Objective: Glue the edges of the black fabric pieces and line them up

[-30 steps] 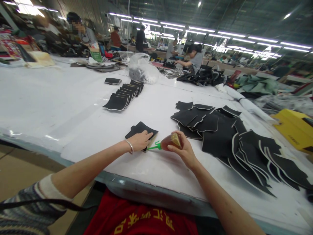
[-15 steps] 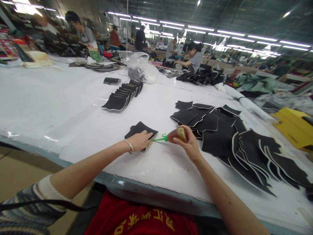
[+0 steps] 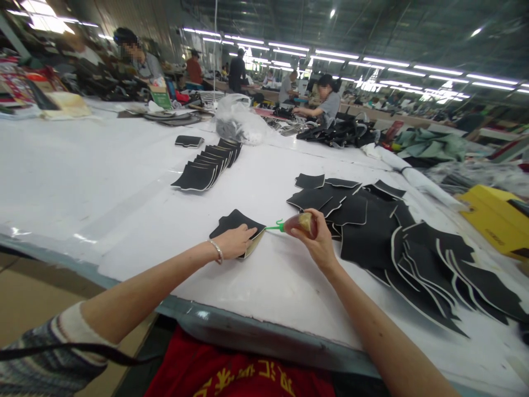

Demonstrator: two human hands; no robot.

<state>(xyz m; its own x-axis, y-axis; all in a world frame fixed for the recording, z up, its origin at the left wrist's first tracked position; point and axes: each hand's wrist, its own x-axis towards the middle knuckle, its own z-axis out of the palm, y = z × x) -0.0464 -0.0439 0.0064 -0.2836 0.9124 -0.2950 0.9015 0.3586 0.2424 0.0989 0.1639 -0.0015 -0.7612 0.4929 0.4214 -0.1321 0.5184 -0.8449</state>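
My left hand [image 3: 235, 241], with a bracelet at the wrist, grips a black leather-like piece [image 3: 233, 219] near its right edge. A tan inner face [image 3: 255, 243] shows below the fingers; my thumb is mostly hidden. My right hand [image 3: 320, 242] is wrapped round a squeeze bottle [image 3: 298, 225] of amber-brown liquid, tilted on its side. Its thin green nozzle [image 3: 274, 227] points left, and the tip is at the piece's right corner; whether they touch I cannot tell.
A loose heap of black pieces [image 3: 363, 237] lies to the right. Farther back are an overlapping row of pieces [image 3: 198, 175], a folded piece [image 3: 189, 141] and a clear plastic bag [image 3: 239, 118]. A yellow box [image 3: 496, 218] stands far right. Several people work beyond the white table [image 3: 136, 220].
The nozzle tip has moved up along the piece's right edge to the corner. More of the tan inner face shows. My left hand still keeps its place on the piece.
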